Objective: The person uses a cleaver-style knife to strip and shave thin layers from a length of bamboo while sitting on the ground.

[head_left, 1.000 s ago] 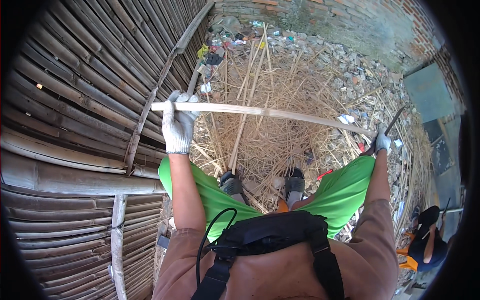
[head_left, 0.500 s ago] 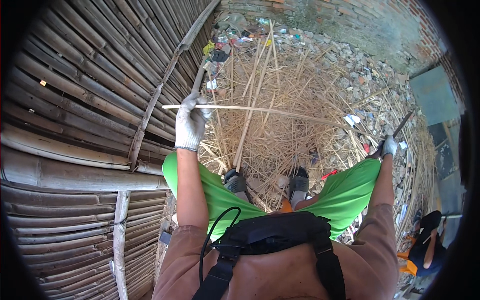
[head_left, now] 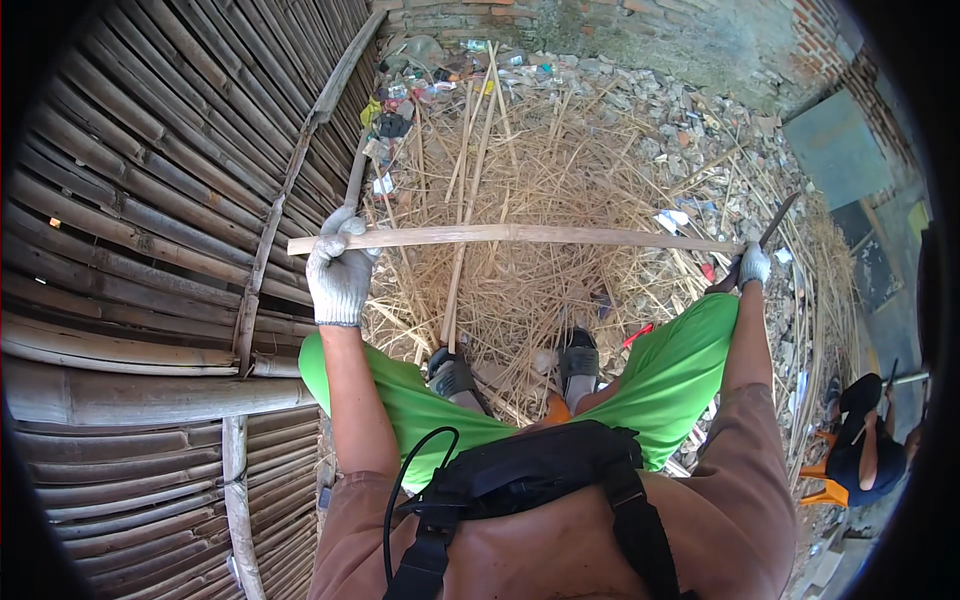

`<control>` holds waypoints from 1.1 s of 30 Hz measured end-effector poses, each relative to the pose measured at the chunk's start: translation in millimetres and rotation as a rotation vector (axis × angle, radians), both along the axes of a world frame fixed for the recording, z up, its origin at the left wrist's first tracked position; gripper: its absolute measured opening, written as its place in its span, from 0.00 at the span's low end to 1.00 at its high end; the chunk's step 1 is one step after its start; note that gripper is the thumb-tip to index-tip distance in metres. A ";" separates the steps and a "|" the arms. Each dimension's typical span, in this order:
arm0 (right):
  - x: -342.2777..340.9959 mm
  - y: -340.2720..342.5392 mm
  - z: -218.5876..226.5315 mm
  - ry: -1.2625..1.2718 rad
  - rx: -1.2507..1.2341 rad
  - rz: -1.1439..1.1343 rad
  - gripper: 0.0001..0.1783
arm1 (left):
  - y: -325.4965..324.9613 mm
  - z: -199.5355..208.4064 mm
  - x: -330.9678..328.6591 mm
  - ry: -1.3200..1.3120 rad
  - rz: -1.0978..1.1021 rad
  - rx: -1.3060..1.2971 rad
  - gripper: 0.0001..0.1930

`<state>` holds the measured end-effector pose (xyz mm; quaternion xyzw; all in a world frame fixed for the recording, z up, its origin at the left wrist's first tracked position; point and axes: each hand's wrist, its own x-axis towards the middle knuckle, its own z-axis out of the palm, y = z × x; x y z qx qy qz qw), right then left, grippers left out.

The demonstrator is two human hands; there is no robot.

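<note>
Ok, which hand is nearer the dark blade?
Right. The right hand holds the dark blade, which sticks out past it; the left hand is well off to the left, holding the pale strip near its left end.

Soft, even daylight shows my left hand [head_left: 338,275] sharply; fisheye distortion bows the bamboo wall [head_left: 140,190] near black corners.

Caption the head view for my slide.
Pale strip reaching from gloved left hand to right hand, which holds a dark blade.
</note>
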<state>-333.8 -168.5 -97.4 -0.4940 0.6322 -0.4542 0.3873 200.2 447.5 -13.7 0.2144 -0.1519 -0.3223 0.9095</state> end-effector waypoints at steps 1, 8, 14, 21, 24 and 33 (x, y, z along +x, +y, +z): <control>-0.7 -0.5 -1.3 0.001 0.005 -0.001 0.19 | 1.0 -1.4 -0.4 0.026 0.026 0.015 0.28; 1.2 -9.7 -8.5 0.043 -0.002 -0.017 0.23 | 2.2 -5.2 0.9 0.002 0.054 0.029 0.28; -14.2 -16.3 -10.9 0.034 -0.006 0.024 0.25 | -3.7 -3.7 -4.5 -0.001 0.058 0.032 0.29; -6.5 -3.2 1.7 0.102 0.041 -0.028 0.28 | -0.6 -6.3 -0.5 -0.027 0.000 0.019 0.30; 13.4 15.0 10.1 0.136 0.029 -0.010 0.30 | 6.8 -5.8 0.7 -0.041 0.025 0.041 0.32; 10.1 26.4 19.5 0.073 0.061 0.034 0.23 | 5.3 -3.5 -3.1 -0.028 0.057 0.097 0.31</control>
